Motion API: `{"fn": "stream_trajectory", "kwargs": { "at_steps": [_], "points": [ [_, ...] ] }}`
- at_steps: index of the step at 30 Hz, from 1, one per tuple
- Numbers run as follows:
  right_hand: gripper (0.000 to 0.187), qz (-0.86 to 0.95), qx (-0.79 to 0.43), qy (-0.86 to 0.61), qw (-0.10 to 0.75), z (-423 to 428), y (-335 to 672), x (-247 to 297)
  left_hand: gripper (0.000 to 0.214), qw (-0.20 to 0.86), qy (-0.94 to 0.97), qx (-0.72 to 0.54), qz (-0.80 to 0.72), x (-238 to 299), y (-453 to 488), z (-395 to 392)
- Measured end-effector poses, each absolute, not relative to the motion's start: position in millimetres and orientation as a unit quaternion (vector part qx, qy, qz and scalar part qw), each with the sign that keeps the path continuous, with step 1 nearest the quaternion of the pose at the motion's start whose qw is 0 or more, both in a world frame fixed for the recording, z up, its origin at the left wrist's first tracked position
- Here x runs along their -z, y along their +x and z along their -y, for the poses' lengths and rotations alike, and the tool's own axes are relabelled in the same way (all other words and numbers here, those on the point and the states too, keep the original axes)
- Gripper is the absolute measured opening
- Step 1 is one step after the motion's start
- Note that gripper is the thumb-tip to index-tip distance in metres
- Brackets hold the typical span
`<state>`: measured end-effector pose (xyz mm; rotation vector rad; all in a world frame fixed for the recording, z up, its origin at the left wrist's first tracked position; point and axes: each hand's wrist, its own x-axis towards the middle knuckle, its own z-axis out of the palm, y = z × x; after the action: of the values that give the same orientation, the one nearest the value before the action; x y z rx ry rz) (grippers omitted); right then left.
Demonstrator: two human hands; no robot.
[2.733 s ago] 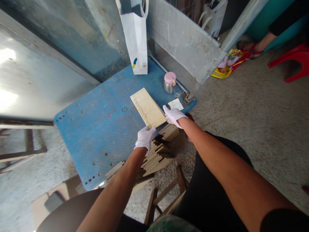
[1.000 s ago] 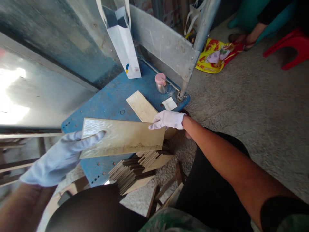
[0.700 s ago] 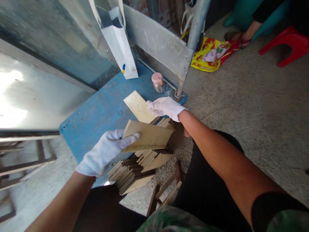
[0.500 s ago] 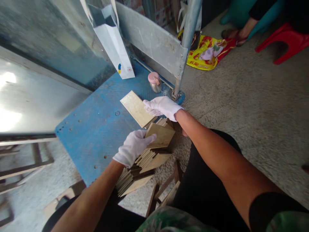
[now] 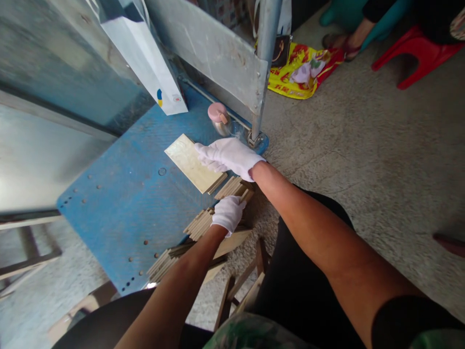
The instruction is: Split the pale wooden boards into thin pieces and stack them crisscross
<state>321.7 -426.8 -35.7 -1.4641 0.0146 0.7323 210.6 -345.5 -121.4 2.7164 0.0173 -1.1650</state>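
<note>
My right hand [image 5: 228, 156] lies flat, fingers open, on the pale tile [image 5: 183, 162] on the counter [image 5: 109, 228]; my left hand [image 5: 228, 215], grip unclear, could topple the stacked tiles [image 5: 198, 224] if it knocks them.

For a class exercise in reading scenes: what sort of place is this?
Probably a small tile workshop: stacked glazed tiles, a blue steel worktable and a concrete floor.

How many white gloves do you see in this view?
2: one on the left hand, by the stacked tiles, and one on the right hand, at the flat tile.
</note>
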Motion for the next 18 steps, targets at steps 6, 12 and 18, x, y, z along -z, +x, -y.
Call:
{"fn": "stream_trajectory", "kwargs": {
  "at_steps": [6, 12, 18],
  "points": [
    [0.046, 0.001, -0.317, -0.669, 0.673, 423.7, 323.1, 36.5, 0.035, 0.107, 0.915, 0.39, -0.014, 142.9, 210.2, 351.3],
    [0.046, -0.005, -0.319, -0.663, 0.677, 421.1, 323.3, 38.2, 0.033, 0.111, 0.91, 0.398, -0.028, 142.0, 212.2, 352.6],
    [0.048, -0.001, -0.299, -0.716, 0.631, 417.8, 329.1, 51.1, 0.035, 0.153, 0.947, 0.279, -0.054, 124.4, 205.9, 334.4]
  ]
}}
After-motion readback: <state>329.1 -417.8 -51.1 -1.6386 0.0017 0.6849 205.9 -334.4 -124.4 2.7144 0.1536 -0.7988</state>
